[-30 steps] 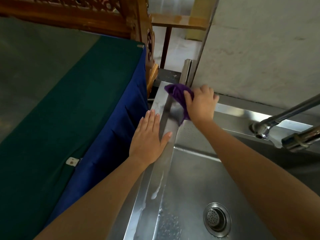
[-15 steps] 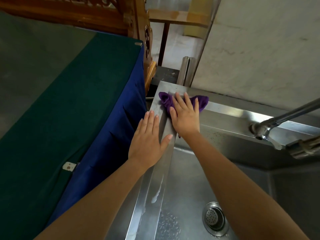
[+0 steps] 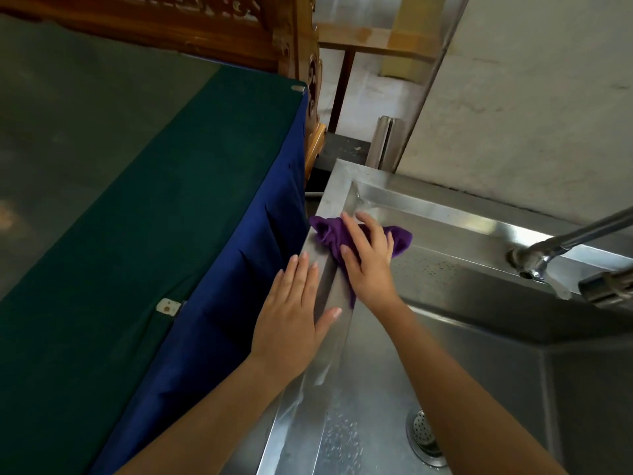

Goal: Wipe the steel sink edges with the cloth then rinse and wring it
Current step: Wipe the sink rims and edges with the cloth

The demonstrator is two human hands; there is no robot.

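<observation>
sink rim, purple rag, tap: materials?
Sink rim: looks like stainless steel, brushed finish, with streaky reflections and wet smears. Purple cloth: soft woven fabric, matte, crumpled in folds under the right hand; possibly microfibre, can't tell. Tap: polished metal, probably chromed, with bright highlights.

Cloth (image 3: 330,234) purple. Sink (image 3: 445,337) silver steel. Table cover (image 3: 120,217) dark green top, blue skirt (image 3: 222,303). Carved wood frame (image 3: 205,22) orange-brown.

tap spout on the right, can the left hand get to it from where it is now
Probably not easily. The left hand lies flat on the sink's left rim, and the right hand on the purple cloth and its forearm cross the path to the tap spout.
</observation>
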